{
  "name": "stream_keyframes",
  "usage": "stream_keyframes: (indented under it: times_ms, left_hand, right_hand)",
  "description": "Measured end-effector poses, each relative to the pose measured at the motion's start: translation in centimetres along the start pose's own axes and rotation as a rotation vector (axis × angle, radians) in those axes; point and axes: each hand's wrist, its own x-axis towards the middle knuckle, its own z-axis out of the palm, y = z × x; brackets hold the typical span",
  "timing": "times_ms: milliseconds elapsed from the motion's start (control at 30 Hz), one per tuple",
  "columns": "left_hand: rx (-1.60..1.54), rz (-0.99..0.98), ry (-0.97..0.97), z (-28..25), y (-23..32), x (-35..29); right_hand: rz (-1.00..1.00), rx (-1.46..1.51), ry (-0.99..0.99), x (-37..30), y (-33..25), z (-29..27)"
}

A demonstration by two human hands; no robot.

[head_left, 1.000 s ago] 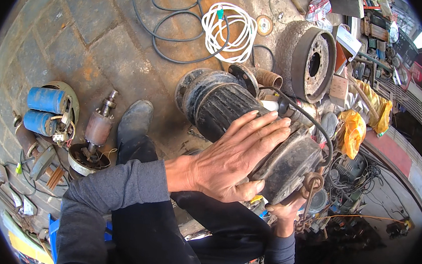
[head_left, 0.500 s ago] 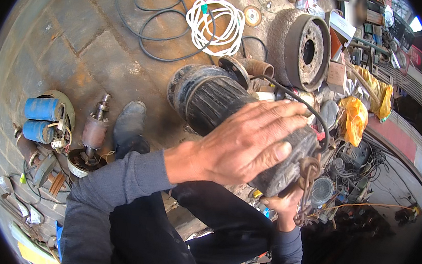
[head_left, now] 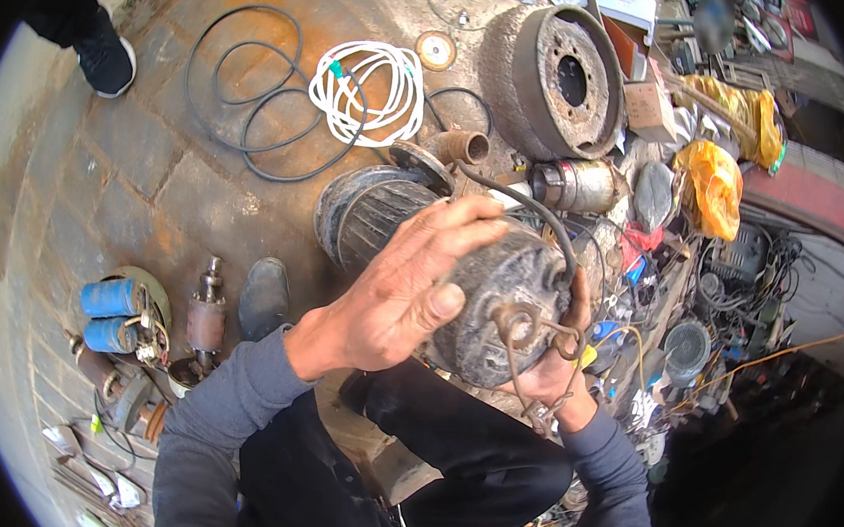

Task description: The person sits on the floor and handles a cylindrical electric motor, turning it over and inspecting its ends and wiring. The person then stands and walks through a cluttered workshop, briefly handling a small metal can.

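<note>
A heavy, dirty black submersible pump [head_left: 381,218] lies tilted before me, its capped end toward me. From that end hang a rusty wire and chain [head_left: 542,407], and a black cable [head_left: 537,205] curves off its top. My left hand [head_left: 406,277] rests on the pump's left upper side, fingers stretched and thumb apart. Under the right side of the capped end, my right hand [head_left: 554,381] grips the pump, its fingers reaching up around the edge and partly hidden. A pipe elbow [head_left: 464,147] sits at the far end of the pump.
Coiled white hose [head_left: 367,93] and black cable lie beyond. A rusty wheel drum [head_left: 574,76] stands far right, near a metal cylinder [head_left: 579,185] and yellow bag [head_left: 710,188]. Left are a motor rotor [head_left: 206,315] and blue capacitors [head_left: 111,317]. A person's shoe [head_left: 108,60] shows far left.
The pump's capped end has turned to face me more and shifted left in view. My left hand's fingers have lifted and slid back. The right hand stays under the end.
</note>
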Motion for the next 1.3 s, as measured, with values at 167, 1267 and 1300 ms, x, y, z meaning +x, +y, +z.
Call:
stream_keyframes:
  times_ms: [167,1267,1300]
  left_hand:
    - [-0.051,-0.126,0.055,0.2,0.9,1.4]
    - [-0.286,-0.223,0.031,0.0,-0.7,3.2]
    - [-0.282,-0.208,0.034,0.0,-0.9,3.1]
  right_hand:
    - [-0.744,-0.987,-0.131,0.9,0.0,-2.4]
    - [-0.706,-0.803,0.041,1.2,3.0,-3.2]
    - [-0.777,-0.874,0.002,1.1,2.8,-2.9]
